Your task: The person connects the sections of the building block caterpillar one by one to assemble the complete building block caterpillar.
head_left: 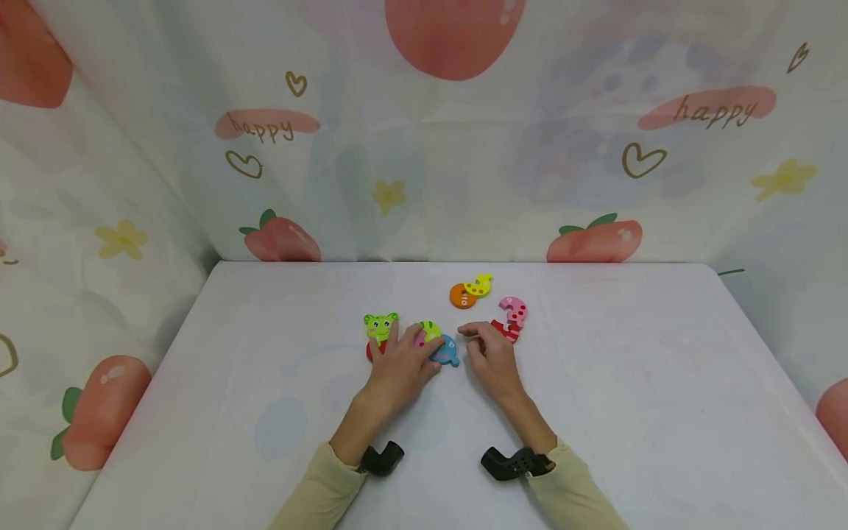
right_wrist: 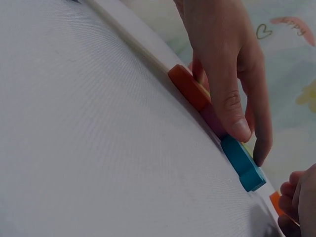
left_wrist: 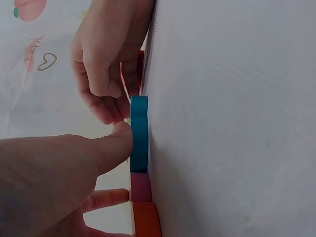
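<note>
The left hand lies over a row of flat painted pieces, its fingers spread and touching them. The row has a green frog-like face, a red piece, a green striped piece and a blue piece at its right end. In the left wrist view the thumb touches the blue piece, with a pink piece beside it. The right hand is just right of the blue piece, fingers bent; whether it holds anything is hidden.
Behind the hands, an orange round piece touches a yellow piece. A pink dotted piece joins a red-and-white striped piece beyond the right hand. A printed curtain stands behind the white table.
</note>
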`<state>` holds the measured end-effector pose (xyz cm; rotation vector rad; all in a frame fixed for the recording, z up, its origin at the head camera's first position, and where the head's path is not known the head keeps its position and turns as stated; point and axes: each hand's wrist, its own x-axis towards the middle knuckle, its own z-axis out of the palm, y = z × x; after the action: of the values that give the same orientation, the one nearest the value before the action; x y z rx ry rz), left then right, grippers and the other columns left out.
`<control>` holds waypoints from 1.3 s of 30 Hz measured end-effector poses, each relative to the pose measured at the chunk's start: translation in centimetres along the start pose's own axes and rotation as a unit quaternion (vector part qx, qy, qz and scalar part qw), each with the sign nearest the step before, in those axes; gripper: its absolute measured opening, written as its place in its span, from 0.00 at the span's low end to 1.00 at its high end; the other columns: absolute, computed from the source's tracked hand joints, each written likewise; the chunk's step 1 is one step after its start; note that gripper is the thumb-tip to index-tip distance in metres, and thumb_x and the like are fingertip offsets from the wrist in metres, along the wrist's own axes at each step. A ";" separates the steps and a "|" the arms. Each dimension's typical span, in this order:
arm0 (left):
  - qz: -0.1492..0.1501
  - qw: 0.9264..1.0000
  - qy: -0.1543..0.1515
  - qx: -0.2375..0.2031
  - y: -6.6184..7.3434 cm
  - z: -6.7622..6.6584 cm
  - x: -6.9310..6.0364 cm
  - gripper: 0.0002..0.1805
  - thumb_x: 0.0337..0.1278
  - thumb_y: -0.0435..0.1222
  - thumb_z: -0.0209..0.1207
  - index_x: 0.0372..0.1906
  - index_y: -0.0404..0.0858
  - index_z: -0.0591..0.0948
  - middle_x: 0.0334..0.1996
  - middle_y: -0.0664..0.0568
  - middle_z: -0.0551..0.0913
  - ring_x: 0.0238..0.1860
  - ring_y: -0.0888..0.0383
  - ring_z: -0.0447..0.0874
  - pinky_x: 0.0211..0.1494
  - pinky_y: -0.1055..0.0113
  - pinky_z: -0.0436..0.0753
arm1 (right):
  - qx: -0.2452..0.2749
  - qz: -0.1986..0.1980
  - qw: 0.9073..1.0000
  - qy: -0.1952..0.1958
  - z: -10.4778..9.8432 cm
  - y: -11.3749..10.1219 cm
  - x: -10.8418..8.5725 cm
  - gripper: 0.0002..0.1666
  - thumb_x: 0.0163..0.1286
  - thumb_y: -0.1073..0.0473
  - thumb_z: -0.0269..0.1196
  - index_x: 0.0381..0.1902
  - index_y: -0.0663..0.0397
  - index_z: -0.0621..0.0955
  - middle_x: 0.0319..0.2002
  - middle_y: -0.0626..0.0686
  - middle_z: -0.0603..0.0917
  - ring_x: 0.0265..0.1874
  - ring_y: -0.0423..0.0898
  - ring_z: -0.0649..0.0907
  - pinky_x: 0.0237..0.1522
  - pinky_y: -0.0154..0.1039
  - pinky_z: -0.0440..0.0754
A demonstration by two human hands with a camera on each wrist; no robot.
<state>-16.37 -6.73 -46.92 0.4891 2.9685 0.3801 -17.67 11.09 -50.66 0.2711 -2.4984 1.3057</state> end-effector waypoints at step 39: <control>-0.020 0.999 0.027 0.003 0.5 0.3 -0.2 0.25 0.64 0.52 0.57 0.65 0.60 0.72 0.68 0.47 0.67 0.73 0.37 0.56 0.62 0.21 0.56 | 0.003 0.001 1.000 0.009 0.0 0.0 0.0 0.08 0.68 0.68 0.57 0.41 0.58 0.82 0.40 0.53 0.87 0.41 0.45 0.85 0.46 0.22 0.80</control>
<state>-16.01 -6.26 -47.06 0.4247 3.0263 0.3861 -17.67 11.09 -50.63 0.2580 -2.4808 1.3096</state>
